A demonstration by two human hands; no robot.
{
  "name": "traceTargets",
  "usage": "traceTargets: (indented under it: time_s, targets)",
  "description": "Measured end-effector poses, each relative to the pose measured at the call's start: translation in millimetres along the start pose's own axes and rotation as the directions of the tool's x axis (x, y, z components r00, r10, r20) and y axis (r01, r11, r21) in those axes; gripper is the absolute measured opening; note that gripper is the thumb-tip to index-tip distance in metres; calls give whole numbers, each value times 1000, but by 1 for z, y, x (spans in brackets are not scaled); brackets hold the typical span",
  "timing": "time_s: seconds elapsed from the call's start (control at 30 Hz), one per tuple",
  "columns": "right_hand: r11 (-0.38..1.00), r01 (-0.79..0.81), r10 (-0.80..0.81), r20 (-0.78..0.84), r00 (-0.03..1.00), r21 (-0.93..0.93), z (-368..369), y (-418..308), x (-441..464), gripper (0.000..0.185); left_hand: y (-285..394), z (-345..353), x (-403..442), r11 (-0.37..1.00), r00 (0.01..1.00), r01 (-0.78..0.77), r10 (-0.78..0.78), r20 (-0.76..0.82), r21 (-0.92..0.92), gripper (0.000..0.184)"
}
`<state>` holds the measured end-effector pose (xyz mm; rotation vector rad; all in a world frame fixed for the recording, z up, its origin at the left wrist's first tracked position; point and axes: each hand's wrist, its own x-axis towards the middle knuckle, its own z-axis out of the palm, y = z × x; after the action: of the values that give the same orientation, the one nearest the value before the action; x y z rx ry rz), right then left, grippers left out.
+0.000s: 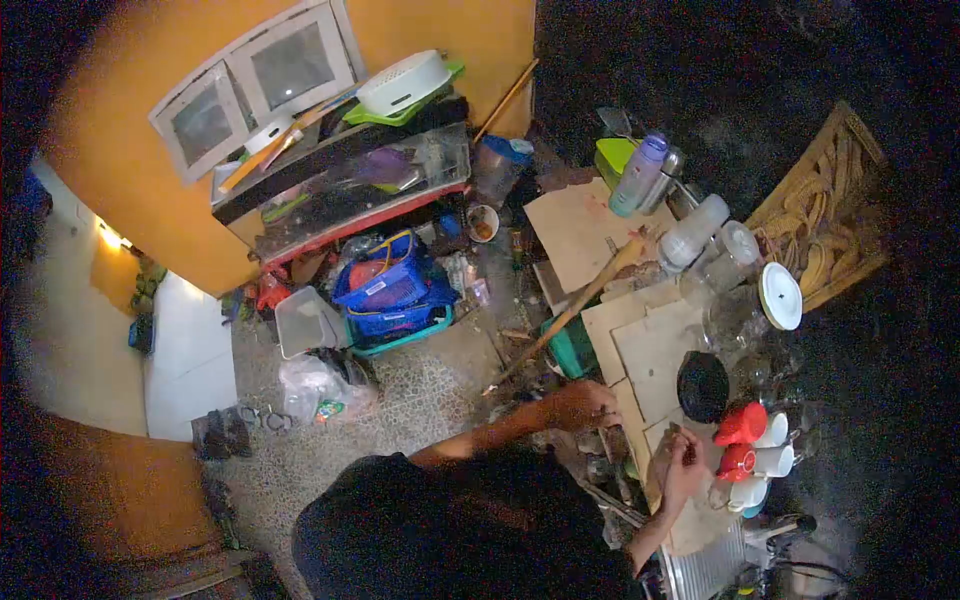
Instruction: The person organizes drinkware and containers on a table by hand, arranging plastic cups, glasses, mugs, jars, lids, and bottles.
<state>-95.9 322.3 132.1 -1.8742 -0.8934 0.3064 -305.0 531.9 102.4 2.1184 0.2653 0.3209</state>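
My left hand is by the near edge of the board-covered table. Its fingers look curled, and I cannot make out whether anything is in them. Over the tabletop, my right hand has its fingers drawn together; what they may hold is too small to tell. Just beyond it are two red cups, with several white cups behind them. A round black lid or dish lies farther up the table.
Clear jars, a purple-teal bottle and a white round lid stand along the table. A long wooden stick leans across its edge. Blue baskets and a clear tub sit on the floor. A carved wooden panel stands behind.
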Motion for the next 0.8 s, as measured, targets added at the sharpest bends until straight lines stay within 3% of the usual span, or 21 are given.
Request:
traceTargets:
  time_s: [0.03,0.07,0.1,0.17,0.3,0.37,0.47,0.53,0.6,0.67,0.73,0.8]
  targets:
    - [997,-41,44,-50,998,72,-7,8,-11,14,-2,15,0,990,987,-140,137,-86,-29,24]
    - [1000,-18,18,-41,999,-3,-13,15,-16,16,-5,30,-2,959,947,-281,269,-176,-49,27]
    - [1000,-14,14,-44,999,4,-16,24,-20,16,4,35,-7,959,947,-282,271,-173,-41,27]
    - [958,-97,78,80,994,271,-15,41,-24,18,31,37,-19,929,889,-370,355,-289,0,31]
    - [984,-43,13,167,986,175,-2,15,-26,19,29,71,-53,971,958,-225,205,-201,-81,30]
    - [964,-24,-47,257,965,266,7,-5,-28,17,49,65,-78,998,999,-36,38,35,-49,21]
    - [962,33,-126,332,935,272,14,-20,-29,17,-8,122,-99,999,991,-42,41,-128,-1,16]
    - [960,57,-156,354,922,274,19,-18,-30,17,19,100,-102,995,987,-91,85,-138,-39,15]
    - [928,-50,-84,336,938,370,23,-15,-32,19,24,88,-101,985,984,-143,131,-121,-93,15]
    - [938,-83,-33,325,945,338,17,-14,-36,20,24,85,-84,958,913,-286,282,-294,31,16]
    - [964,-73,1,269,963,257,5,-33,-42,20,35,66,-73,998,994,1,-8,-108,-68,15]
    - [968,-58,14,180,984,242,-3,-32,-53,20,30,68,-59,992,947,-110,122,-297,58,16]
